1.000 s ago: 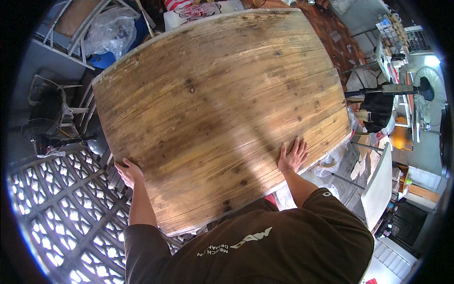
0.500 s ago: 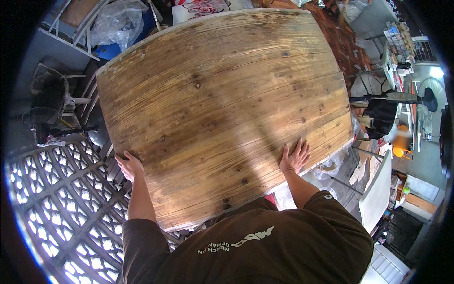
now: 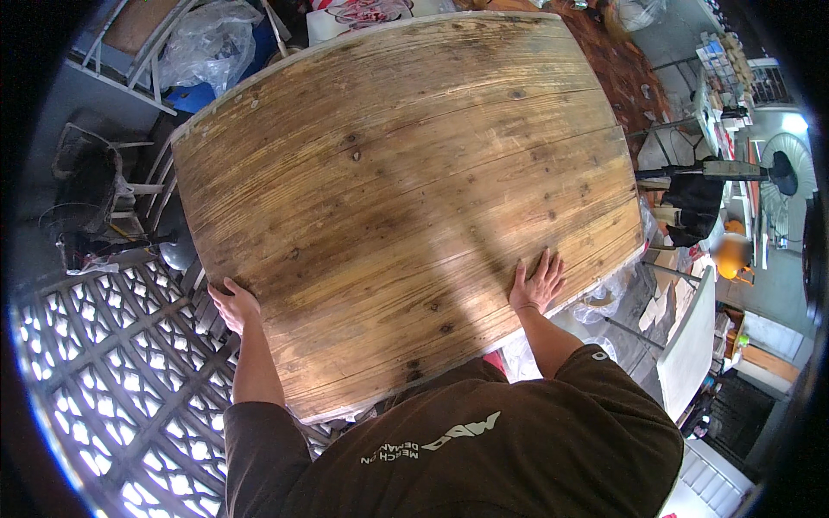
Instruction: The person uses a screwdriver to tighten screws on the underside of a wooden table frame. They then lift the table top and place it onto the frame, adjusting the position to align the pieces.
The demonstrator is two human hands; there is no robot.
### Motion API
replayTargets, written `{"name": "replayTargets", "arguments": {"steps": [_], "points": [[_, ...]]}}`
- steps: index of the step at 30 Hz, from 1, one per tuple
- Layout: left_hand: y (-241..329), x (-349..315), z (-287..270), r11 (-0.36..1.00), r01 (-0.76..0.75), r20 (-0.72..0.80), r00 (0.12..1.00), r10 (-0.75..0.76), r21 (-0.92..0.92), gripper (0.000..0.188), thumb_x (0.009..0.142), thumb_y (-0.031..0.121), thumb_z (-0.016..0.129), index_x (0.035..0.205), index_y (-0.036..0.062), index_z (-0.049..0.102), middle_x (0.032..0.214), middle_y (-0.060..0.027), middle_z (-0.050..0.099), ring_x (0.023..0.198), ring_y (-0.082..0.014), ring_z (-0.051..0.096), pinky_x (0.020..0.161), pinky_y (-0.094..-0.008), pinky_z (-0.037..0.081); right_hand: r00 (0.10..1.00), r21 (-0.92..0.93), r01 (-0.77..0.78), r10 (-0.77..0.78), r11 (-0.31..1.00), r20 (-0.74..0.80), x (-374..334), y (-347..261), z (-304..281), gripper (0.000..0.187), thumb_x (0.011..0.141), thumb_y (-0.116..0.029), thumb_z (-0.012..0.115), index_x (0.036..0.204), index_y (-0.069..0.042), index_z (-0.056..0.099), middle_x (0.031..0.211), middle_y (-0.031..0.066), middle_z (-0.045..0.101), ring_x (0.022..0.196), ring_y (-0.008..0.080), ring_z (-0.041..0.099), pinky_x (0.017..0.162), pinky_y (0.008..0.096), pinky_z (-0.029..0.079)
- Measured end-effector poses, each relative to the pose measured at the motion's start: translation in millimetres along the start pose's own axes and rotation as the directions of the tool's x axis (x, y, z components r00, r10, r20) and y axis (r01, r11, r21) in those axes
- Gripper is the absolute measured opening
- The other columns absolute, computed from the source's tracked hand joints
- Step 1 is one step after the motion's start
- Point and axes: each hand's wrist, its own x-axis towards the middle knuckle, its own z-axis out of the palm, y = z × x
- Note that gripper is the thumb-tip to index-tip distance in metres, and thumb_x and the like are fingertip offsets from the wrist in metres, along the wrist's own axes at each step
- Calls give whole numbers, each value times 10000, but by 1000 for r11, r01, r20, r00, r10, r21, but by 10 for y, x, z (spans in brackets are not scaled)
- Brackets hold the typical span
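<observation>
A broad wooden tabletop (image 3: 414, 190) made of planks, worn and knotted, spreads in front of me. My left hand (image 3: 235, 306) is at its left edge, thumb on the upper face and fingers wrapped over the side; the fingertips are partly hidden. Near the right part of the closest edge, my right hand (image 3: 536, 283) lies flat on the wood, fingers spread, holding nothing. The underside of the tabletop is out of sight.
Patterned openwork blocks (image 3: 129, 371) are at the lower left, below a dark chair (image 3: 91, 173). Clear plastic bags (image 3: 211, 43) lie at the far left. On the right are a standing fan (image 3: 781, 173), a white panel (image 3: 686, 345) and cardboard pieces (image 3: 661, 293).
The tabletop and surroundings sit slightly shifted in the picture. Both hands keep their places on the wood.
</observation>
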Motion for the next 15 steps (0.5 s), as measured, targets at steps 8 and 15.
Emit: {"name": "replayTargets", "arguments": {"steps": [8, 15], "points": [[10, 15, 3, 1000, 7, 23, 1000, -7, 2, 645, 1001, 533, 353, 1519, 156, 273, 1465, -148, 453, 1274, -356, 503, 1028, -466, 425, 1000, 8, -8, 8, 1000, 4, -6, -1, -11, 813, 910, -613, 457, 1565, -208, 194, 1627, 110, 144, 1514, 297, 45, 1206, 528, 17], [-60, 51, 64, 1000, -21, -10, 1000, 20, -9, 651, 998, 544, 352, 1511, 149, 286, 1451, -151, 467, 1263, -358, 513, 1011, -476, 428, 1000, 22, -9, 9, 1000, -10, 4, 19, 35, 817, 901, -613, 469, 1561, -210, 205, 1631, 96, 129, 1515, 294, 39, 1201, 539, 31]]}}
